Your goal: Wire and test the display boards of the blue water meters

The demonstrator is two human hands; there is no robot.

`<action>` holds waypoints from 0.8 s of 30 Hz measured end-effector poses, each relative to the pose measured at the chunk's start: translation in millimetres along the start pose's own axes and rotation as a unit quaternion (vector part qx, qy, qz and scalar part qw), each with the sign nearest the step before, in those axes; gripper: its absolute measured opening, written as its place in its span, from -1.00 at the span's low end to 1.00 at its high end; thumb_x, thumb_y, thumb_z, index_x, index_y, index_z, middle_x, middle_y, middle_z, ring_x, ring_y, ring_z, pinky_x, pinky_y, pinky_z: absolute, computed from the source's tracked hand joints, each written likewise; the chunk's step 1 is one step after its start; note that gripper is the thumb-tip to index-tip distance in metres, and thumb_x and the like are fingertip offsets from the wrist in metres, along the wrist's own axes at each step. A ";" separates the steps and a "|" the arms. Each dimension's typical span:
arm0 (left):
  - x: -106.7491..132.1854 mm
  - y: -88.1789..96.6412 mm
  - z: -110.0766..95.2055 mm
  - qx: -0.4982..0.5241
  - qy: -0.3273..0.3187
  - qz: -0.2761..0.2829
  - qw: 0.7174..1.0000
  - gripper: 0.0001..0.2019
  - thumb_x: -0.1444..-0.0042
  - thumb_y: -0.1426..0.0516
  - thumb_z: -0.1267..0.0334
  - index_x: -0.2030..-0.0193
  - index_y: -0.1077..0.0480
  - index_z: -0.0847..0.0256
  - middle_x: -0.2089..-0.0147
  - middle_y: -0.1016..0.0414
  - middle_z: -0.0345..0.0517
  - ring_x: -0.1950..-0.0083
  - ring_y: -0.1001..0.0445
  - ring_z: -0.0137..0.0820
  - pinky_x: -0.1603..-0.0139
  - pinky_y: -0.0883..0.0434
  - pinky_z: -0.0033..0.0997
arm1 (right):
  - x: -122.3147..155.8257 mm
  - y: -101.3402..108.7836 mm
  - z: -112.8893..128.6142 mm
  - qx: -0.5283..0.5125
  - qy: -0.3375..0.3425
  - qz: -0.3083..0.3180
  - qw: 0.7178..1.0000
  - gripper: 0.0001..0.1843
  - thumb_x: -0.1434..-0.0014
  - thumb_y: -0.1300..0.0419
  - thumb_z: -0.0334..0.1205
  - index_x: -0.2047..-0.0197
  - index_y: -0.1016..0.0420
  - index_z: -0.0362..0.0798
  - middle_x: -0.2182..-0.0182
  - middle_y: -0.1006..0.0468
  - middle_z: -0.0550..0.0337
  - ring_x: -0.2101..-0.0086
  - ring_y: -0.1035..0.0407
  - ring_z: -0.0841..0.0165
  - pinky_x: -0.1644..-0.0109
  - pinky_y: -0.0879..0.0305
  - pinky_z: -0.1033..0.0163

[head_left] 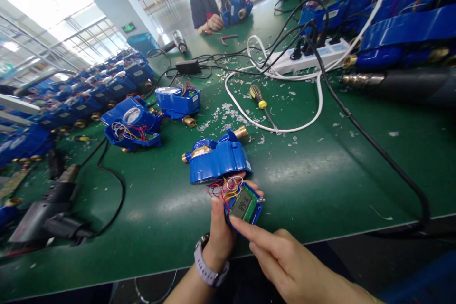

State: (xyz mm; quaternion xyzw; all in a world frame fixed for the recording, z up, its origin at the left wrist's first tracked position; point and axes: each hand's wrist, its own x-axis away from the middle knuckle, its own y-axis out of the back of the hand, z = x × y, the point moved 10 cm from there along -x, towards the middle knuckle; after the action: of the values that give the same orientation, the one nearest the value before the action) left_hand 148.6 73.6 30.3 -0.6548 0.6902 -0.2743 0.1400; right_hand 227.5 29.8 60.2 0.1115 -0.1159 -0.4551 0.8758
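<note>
My left hand (221, 233), with a watch on its wrist, is closed around a small display module (245, 205). This module has a green circuit board and a lit-up grey LCD in a blue case. The index finger of my right hand (285, 251) is stretched out and its tip rests at the display's near left corner. Nothing is held in that hand. Red, yellow, white and black wires (228, 186) run from the module to a blue water meter body (219, 159) with brass ends, lying just beyond on the green table.
A screwdriver (258, 96) lies among white scraps beside a power strip (309, 57). Two more blue meters (131, 121) sit to the left. Heat guns (46, 221) lie at left and right (399, 85). A person (219, 0) opposite holds a meter. Cables cross the table.
</note>
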 end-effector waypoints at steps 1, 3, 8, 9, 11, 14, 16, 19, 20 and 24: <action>-0.3 -0.6 0.3 -0.012 0.010 0.012 1.000 -0.32 -0.09 -0.08 -0.33 -0.07 -0.45 0.23 0.00 -0.54 0.10 0.03 -0.55 -0.11 -0.03 -0.48 -0.19 | 0.5 3.4 1.3 0.041 0.003 0.012 0.999 -0.47 -0.33 0.11 -0.31 -0.32 -0.27 0.05 0.37 -0.62 0.08 0.45 -0.50 0.30 0.30 -0.41 0.25; -0.8 -1.2 1.1 -0.024 0.024 0.024 0.999 -0.24 -0.05 -0.07 -0.38 -0.08 -0.46 0.28 -0.07 -0.51 0.16 -0.04 -0.52 -0.10 -0.07 -0.45 -0.22 | 1.3 5.7 3.7 0.127 0.016 0.049 0.991 -0.41 -0.29 0.10 -0.39 -0.35 -0.22 0.10 0.28 -0.64 0.03 0.37 -0.53 0.23 0.29 -0.40 0.22; -3.3 5.6 -6.5 0.034 -0.049 -0.055 0.997 -0.36 -0.15 -0.03 -0.31 0.08 -0.54 0.28 0.19 -0.59 0.03 0.10 -0.57 -0.19 0.03 -0.49 -0.31 | 2.4 -4.2 6.8 0.328 0.061 0.091 0.938 -0.20 -0.09 0.01 -0.53 -0.39 -0.11 0.09 0.35 -0.63 0.07 0.49 -0.50 0.19 0.44 -0.22 0.22; -3.6 7.1 -7.0 0.051 -0.062 -0.077 0.994 -0.38 -0.16 -0.03 -0.29 0.12 -0.55 0.28 0.22 -0.58 0.01 0.12 -0.57 -0.20 0.05 -0.49 -0.30 | 2.1 -7.1 7.4 0.349 0.067 0.085 0.931 -0.19 -0.07 0.00 -0.53 -0.39 -0.11 0.07 0.38 -0.62 0.10 0.52 -0.48 0.20 0.46 -0.17 0.22; -4.5 8.5 -6.8 0.076 -0.076 -0.110 0.988 -0.43 -0.15 -0.06 -0.25 0.18 -0.56 0.27 0.25 -0.57 -0.01 0.16 -0.58 -0.21 0.08 -0.50 -0.29 | 1.2 -11.9 7.7 0.368 0.071 0.070 0.925 -0.18 -0.04 -0.02 -0.52 -0.39 -0.11 0.02 0.43 -0.62 0.13 0.56 -0.47 0.21 0.50 -0.08 0.22; -5.2 9.7 -6.4 0.086 -0.077 -0.136 0.984 -0.48 -0.15 -0.07 -0.20 0.23 -0.56 0.27 0.27 -0.57 -0.01 0.19 -0.57 -0.22 0.13 -0.51 -0.28 | 0.4 -13.9 5.4 0.356 0.064 0.063 0.930 -0.17 -0.04 -0.01 -0.52 -0.39 -0.09 -0.01 0.41 -0.63 0.13 0.54 -0.49 0.21 0.51 -0.06 0.22; -5.3 9.5 -4.3 0.076 -0.060 -0.134 0.986 -0.47 -0.16 -0.06 -0.20 0.21 -0.57 0.27 0.26 -0.57 0.02 0.17 -0.57 -0.20 0.12 -0.51 -0.26 | 1.2 -10.7 3.6 0.338 0.058 0.069 0.937 -0.19 -0.07 0.00 -0.52 -0.40 -0.08 0.01 0.37 -0.64 0.10 0.50 -0.50 0.22 0.48 -0.10 0.23; -5.8 6.4 -2.6 0.052 -0.040 -0.109 0.992 -0.40 -0.15 -0.04 -0.24 0.16 -0.57 0.31 0.18 -0.58 0.10 0.13 -0.57 -0.17 0.12 -0.51 -0.26 | 3.4 -2.8 3.6 0.331 0.057 0.089 0.938 -0.20 -0.09 0.02 -0.53 -0.40 -0.08 0.06 0.36 -0.63 0.09 0.49 -0.50 0.24 0.45 -0.15 0.26; -6.3 4.5 -3.5 0.046 -0.042 -0.098 0.993 -0.39 -0.14 -0.04 -0.25 0.15 -0.57 0.32 0.16 -0.58 0.11 0.13 -0.56 -0.17 0.13 -0.51 -0.27 | 3.9 -0.6 4.3 0.335 0.059 0.094 0.936 -0.19 -0.09 0.02 -0.54 -0.40 -0.08 0.07 0.37 -0.62 0.09 0.49 -0.49 0.24 0.45 -0.16 0.26; -9.8 0.6 -9.7 0.088 -0.075 -0.092 0.989 -0.46 -0.15 -0.04 -0.20 0.22 -0.58 0.28 0.23 -0.58 0.03 0.15 -0.55 -0.23 0.08 -0.49 -0.30 | 1.8 3.6 8.9 0.347 0.073 0.085 0.931 -0.16 -0.04 0.02 -0.56 -0.39 -0.11 0.07 0.41 -0.62 0.11 0.53 -0.48 0.22 0.49 -0.14 0.25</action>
State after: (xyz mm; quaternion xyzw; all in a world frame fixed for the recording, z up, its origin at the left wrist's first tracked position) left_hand 143.7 85.2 36.2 -0.7195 0.5873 -0.2959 0.2230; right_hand 228.5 29.6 69.9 0.4311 -0.2117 -0.3010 0.8239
